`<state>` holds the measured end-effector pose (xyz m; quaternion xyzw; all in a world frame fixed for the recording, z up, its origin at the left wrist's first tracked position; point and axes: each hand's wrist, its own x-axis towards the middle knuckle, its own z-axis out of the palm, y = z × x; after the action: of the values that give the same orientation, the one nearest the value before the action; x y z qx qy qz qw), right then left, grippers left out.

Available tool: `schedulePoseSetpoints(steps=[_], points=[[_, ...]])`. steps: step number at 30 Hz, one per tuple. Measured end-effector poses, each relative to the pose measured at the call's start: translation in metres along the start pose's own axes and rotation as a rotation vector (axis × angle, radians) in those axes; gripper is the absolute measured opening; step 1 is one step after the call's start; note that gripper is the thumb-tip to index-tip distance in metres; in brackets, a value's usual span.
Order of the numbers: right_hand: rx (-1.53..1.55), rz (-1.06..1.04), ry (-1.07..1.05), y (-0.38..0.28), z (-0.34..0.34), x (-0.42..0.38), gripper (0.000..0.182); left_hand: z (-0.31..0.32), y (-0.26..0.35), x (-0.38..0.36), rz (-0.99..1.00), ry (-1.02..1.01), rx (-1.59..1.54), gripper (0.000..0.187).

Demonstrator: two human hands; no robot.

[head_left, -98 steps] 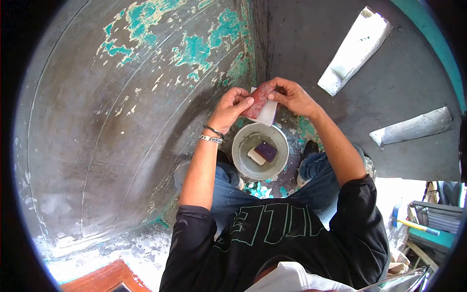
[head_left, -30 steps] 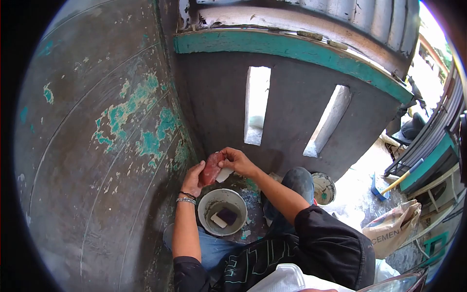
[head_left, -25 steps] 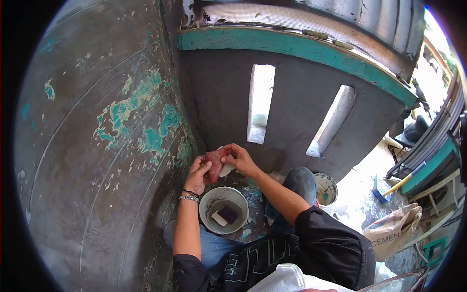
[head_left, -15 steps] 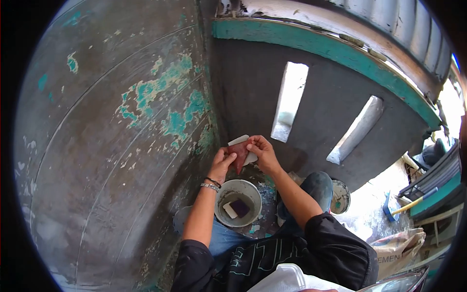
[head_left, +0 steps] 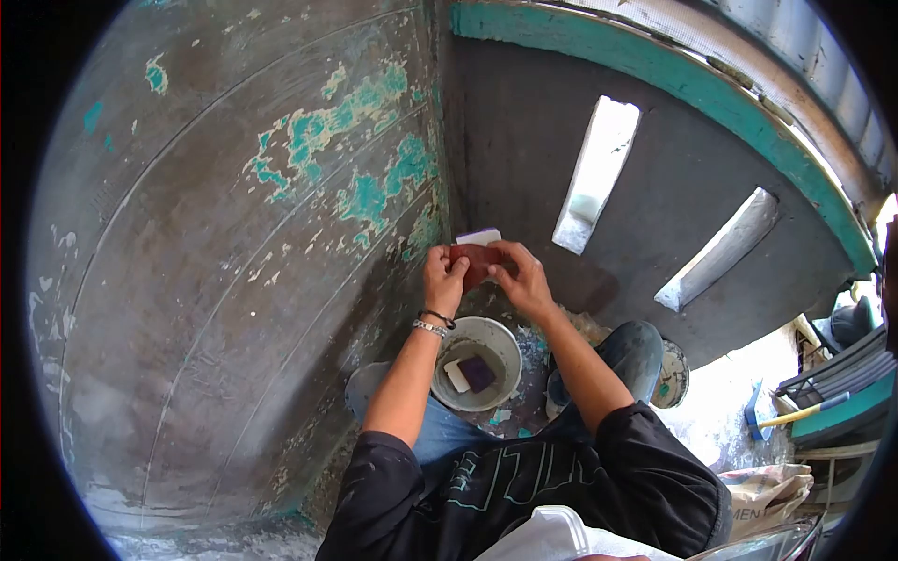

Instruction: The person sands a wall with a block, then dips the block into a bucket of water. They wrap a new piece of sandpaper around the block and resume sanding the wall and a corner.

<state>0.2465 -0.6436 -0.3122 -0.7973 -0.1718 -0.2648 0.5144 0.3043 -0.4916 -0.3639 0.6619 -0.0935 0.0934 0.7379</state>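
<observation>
In front of the wall corner, a reddish-brown piece of sandpaper (head_left: 475, 262) is gripped between my two hands. My left hand (head_left: 441, 279) pinches its left side, thumb on the near face. On the other side, my right hand (head_left: 526, 280) has thumb and fingers closed on the right edge. Behind the sheet's top edge shows a white piece with a purple edge (head_left: 480, 237); what supports it is hidden. Below the hands stands a pale bucket (head_left: 514, 360). A white piece (head_left: 456, 377) and a dark purple piece (head_left: 477, 373) lie in it.
A grey wall with peeling turquoise paint (head_left: 365, 196) rises close on the left. Ahead is a dark wall (head_left: 524, 159) with two slots. Another bucket (head_left: 675, 374) stands beyond my right knee. Farther right are a blue broom (head_left: 754, 414) and a paper sack (head_left: 772, 486).
The view has shifted, so the surroundings sit farther right. The sandpaper's hanging pointed corner is no longer visible; the sheet looks more folded, with both hands still on it.
</observation>
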Motion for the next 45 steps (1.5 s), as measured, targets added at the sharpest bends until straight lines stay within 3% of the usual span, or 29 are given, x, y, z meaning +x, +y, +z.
schedulePoseSetpoints(steps=[2, 5, 9, 11, 12, 14, 17, 21, 24, 25, 27, 29, 37, 39, 40, 42, 43, 45], points=[[0.248, 0.134, -0.038, 0.015, 0.005, 0.001, 0.039, 0.000, 0.002, -0.002, 0.019, 0.004, 0.027, 0.022], [0.294, 0.300, -0.020, 0.026, 0.010, -0.007, 0.033, 0.000, 0.005, -0.005, 0.103, 0.010, 0.127, 0.025], [0.081, 0.426, 0.089, 0.018, 0.014, -0.011, 0.024, 0.002, 0.017, -0.007, 0.124, 0.094, 0.311, 0.027], [0.340, 0.579, 0.012, 0.024, 0.014, -0.009, 0.026, 0.001, 0.016, -0.007, 0.126, 0.106, 0.322, 0.027], [0.341, 0.580, 0.012, 0.022, 0.016, -0.009, 0.026, 0.002, 0.019, -0.008, 0.126, 0.111, 0.330, 0.028], [0.542, 0.383, 0.182, 0.015, 0.021, -0.008, 0.026, 0.001, 0.020, -0.007, 0.126, 0.119, 0.338, 0.029], [0.534, 0.275, 0.229, 0.005, 0.021, -0.003, 0.026, -0.002, 0.010, -0.003, 0.131, 0.143, 0.291, 0.030], [0.628, 0.364, 0.230, 0.007, 0.016, 0.007, 0.028, -0.003, 0.007, -0.001, 0.044, 0.100, 0.135, 0.031], [0.659, 0.576, 0.151, 0.019, 0.012, 0.012, 0.032, 0.001, 0.025, -0.008, 0.060, 0.068, 0.070, 0.030], [0.659, 0.579, 0.151, 0.026, 0.011, 0.011, 0.032, 0.004, 0.034, -0.012, 0.024, 0.012, -0.023, 0.033], [0.434, 0.352, 0.195, 0.027, 0.010, 0.012, 0.030, 0.004, 0.035, -0.013, -0.014, -0.041, -0.114, 0.036], [0.413, 0.321, 0.205, 0.022, 0.008, 0.012, 0.029, 0.004, 0.030, -0.007, 0.191, -0.163, 0.059, 0.047], [0.354, 0.226, 0.153, 0.013, -0.006, 0.021, 0.028, 0.003, 0.046, -0.012, -0.037, -0.315, -0.036, 0.043], [0.347, 0.165, 0.152, 0.017, -0.006, 0.021, 0.026, 0.003, 0.053, -0.015, -0.265, -0.396, -0.132, 0.040], [0.347, 0.168, 0.149, 0.018, -0.007, 0.019, 0.026, 0.004, 0.050, -0.015, -0.268, -0.394, -0.133, 0.040], [0.290, 0.185, 0.214, 0.018, -0.007, 0.018, 0.026, 0.008, 0.044, -0.014, 0.017, -0.368, -0.090, 0.039], [0.290, 0.183, 0.215, 0.017, -0.007, 0.018, 0.026, 0.007, 0.043, -0.013, 0.018, -0.369, -0.090, 0.039], [0.234, 0.315, 0.193, 0.018, -0.005, 0.015, 0.023, 0.009, 0.044, -0.013, 0.219, -0.320, 0.047, 0.039]])
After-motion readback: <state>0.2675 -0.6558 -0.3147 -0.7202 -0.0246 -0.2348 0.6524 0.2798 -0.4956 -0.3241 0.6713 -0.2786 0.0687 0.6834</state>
